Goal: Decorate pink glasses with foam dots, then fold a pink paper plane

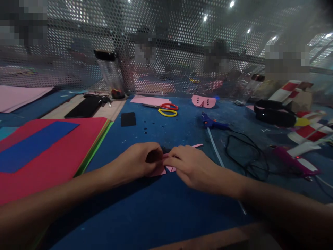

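Note:
My left hand [137, 160] and my right hand [187, 164] meet at the middle of the blue table [156, 208]. Both are curled and pinch a small piece of pink paper [163, 169] that lies on the table between them. Most of the paper is hidden under the fingers; a pink corner [197, 145] pokes out behind my right hand.
A stack of red, blue and green sheets [52, 149] lies left. Scissors [166, 108], a folded pink shape [203, 101], a blue glue gun [212, 122] with black cable [244, 152], a phone [84, 107], a black square [128, 119] and a jar [110, 74] sit behind. Mesh screen at back.

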The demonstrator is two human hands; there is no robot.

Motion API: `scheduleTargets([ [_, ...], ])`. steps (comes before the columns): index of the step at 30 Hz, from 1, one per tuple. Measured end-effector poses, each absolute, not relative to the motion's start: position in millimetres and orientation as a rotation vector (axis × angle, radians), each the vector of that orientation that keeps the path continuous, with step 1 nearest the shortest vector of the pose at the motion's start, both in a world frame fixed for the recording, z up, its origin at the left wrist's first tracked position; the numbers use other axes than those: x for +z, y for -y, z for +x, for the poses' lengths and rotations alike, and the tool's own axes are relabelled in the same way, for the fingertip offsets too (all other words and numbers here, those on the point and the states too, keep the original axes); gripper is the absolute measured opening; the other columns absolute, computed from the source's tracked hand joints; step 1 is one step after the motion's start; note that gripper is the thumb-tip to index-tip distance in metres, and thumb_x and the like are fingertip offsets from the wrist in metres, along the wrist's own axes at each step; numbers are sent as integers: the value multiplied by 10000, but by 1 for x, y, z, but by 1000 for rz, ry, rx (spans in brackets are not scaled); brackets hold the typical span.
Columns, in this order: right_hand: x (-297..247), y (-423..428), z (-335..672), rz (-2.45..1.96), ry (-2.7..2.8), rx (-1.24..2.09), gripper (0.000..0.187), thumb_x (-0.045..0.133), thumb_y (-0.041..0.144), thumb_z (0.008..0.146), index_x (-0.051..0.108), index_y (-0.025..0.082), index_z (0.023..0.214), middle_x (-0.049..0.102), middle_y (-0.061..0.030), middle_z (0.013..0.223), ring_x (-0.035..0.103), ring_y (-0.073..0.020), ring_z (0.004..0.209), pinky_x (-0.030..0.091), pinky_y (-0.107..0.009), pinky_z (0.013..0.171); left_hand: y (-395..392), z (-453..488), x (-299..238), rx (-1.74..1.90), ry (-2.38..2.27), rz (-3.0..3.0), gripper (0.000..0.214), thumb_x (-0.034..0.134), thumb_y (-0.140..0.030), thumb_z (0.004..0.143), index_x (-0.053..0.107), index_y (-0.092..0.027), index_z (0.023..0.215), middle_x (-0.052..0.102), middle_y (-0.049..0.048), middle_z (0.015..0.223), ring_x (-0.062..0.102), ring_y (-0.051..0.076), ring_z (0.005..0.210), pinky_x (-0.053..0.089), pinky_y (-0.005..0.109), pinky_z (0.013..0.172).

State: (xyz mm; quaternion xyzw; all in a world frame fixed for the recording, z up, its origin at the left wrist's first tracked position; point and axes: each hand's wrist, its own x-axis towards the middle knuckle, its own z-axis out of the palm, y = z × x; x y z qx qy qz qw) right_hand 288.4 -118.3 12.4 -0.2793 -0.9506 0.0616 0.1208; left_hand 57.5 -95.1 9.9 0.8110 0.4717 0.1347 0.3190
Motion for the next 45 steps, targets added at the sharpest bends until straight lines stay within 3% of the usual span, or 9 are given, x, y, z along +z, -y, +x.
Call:
scheduleTargets([
  [24, 15, 121, 298, -776, 2819, 166, 213, 490, 78, 944, 654, 186, 1027, 646, -84, 1091, 575, -197, 989, 443, -325, 815, 96, 59, 12, 347, -1234, 2135, 133, 604, -213, 796, 668, -199, 912, 688, -15, 795, 597, 147, 687, 401, 242, 593],
  [37, 18, 121, 301, -667, 2872, 61, 213, 465, 95, 948, 643, 166, 1040, 664, -91, 1090, 584, -208, 1001, 442, -331, 808, 95, 55, 3, 395, -1196, 2160, 122, 627, -251, 833, 663, -205, 940, 680, -12, 796, 596, 149, 697, 401, 249, 604],
  [42, 15, 113, 300, -875, 2730, -16, 255, 492, 127, 964, 601, 153, 1193, 627, -110, 1198, 549, -237, 1056, 413, -376, 867, 104, 56, 9, 372, -1205, 2253, 118, 627, -317, 879, 638, -200, 890, 662, 4, 842, 593, 162, 737, 422, 271, 647],
  [45, 9, 105, 301, -948, 2715, -87, 250, 490, 147, 987, 604, 148, 1210, 638, -115, 1146, 541, -243, 1034, 389, -388, 854, 111, 58, 9, 377, -1171, 2401, 152, 686, -327, 848, 610, -196, 842, 636, 19, 875, 583, 180, 784, 430, 286, 668],
])
